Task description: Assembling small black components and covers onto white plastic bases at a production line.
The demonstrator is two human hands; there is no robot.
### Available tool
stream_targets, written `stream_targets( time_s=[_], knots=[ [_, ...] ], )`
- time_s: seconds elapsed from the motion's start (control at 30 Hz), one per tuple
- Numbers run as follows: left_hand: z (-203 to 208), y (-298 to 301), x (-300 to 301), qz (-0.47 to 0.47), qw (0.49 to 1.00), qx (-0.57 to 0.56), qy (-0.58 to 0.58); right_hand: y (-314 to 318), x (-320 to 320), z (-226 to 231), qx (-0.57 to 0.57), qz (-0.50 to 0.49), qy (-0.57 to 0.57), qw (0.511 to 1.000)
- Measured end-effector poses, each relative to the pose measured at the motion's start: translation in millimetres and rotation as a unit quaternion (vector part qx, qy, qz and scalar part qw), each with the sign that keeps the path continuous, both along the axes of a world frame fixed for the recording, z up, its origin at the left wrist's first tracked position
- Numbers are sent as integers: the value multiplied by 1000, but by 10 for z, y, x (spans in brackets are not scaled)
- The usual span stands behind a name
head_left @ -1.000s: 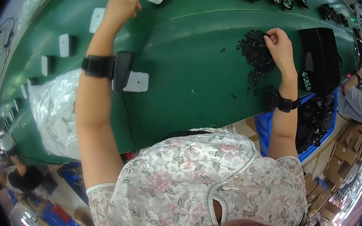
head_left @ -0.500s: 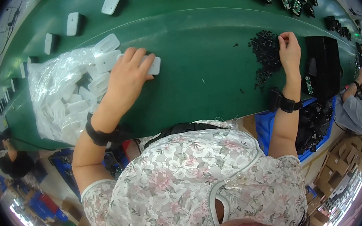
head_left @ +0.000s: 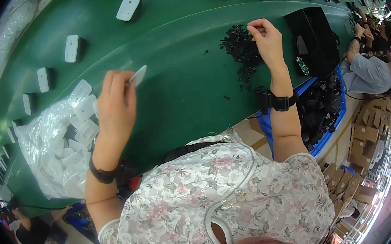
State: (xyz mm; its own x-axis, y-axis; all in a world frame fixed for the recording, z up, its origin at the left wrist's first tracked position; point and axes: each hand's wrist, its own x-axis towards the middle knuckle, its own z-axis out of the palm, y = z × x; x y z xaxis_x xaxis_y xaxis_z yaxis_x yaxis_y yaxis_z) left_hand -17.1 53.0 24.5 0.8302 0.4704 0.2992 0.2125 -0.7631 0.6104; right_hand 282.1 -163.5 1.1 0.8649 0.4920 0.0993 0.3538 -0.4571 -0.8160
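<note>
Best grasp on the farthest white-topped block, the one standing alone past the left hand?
Likely best: pinch its two long sides near mid-length, coming down from above. The white-topped block is an elongated rounded rectangle, flat face up, with bare green table on both long sides. The left hand is holding a thin white plate, so it would need freeing first.
</note>
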Motion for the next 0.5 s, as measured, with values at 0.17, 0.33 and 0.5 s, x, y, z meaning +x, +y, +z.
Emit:
stream_targets(
  time_s=[0.17,0.33,0.5],
  knots=[
    [-24,-239,212,2,942,-333,-48,3,-20,-57,87,-1,-3,996],
    [-185,-283,254,-63,939,-339,-10,-65,25,-79,-70,17,-144,987],
    [-119,-376,361,-16,864,-500,-51,-17,-50,-25,-105,13,-283,953]
  ],
)
